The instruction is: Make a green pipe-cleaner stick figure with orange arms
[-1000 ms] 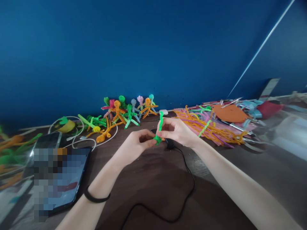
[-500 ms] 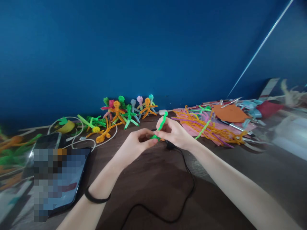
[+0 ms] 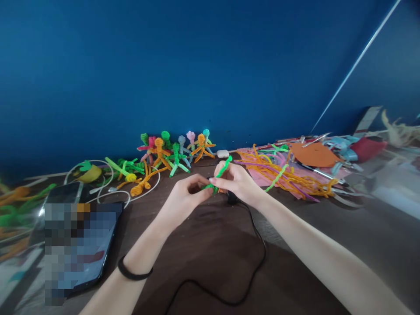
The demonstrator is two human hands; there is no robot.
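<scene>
Above the middle of the dark table, my two hands meet at a bright green pipe cleaner (image 3: pixel 224 167). One end of it sticks up past the fingers, while the lower part is bunched or coiled between them. My left hand (image 3: pixel 188 194) pinches the coiled part between thumb and forefinger. Thumb and fingers of my right hand (image 3: pixel 234 181) are closed on the pipe cleaner near its upright length. A bit of orange shows below the right fingers, mostly hidden. Behind the hands stand several small pipe-cleaner figures, among them an orange one (image 3: pixel 159 151) and a green one (image 3: pixel 176 157).
On the right, orange pipe cleaners (image 3: pixel 295 179) lie on pink sheets beside scissors and orange felt (image 3: pixel 315 155). A tablet (image 3: pixel 95 249) and white cable (image 3: pixel 127 199) are on the left. A white case (image 3: pixel 222 153) sits near the blue wall; a black cable (image 3: pixel 262 245) crosses the table.
The upright end of the green pipe cleaner has tilted slightly right and down. Both hands stay close together, with the left fingers shifted a little on the coiled part.
</scene>
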